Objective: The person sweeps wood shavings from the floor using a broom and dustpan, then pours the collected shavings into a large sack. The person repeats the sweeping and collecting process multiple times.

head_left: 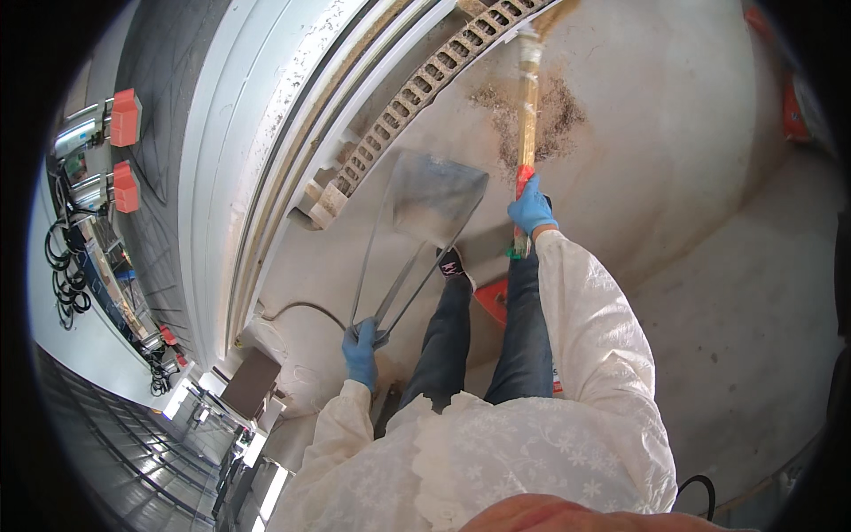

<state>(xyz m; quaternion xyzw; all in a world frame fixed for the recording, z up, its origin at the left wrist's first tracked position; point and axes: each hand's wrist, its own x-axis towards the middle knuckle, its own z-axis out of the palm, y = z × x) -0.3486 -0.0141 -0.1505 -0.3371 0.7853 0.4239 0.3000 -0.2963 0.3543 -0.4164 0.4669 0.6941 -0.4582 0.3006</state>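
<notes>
My left hand (360, 356), in a blue glove, is closed round the top of the long wire handle of a grey dustpan (436, 202). The pan rests low over the floor in front of my left foot and looks blurred. In my right hand (532, 209), also gloved in blue, is a broom (528, 115) with a wooden stick wrapped in red and green near the grip. Its head is at the top edge, smeared and partly cut off. A scatter of brown debris (557, 117) lies on the floor beside the stick, beyond the pan.
A cable drag chain (417, 93) curves along the base of a large white machine (266, 97) on my left. Next to my shoe (452, 263) is a red object (493, 301), partly hidden by my leg. A dark cable (306, 306) runs across the floor near my left hand.
</notes>
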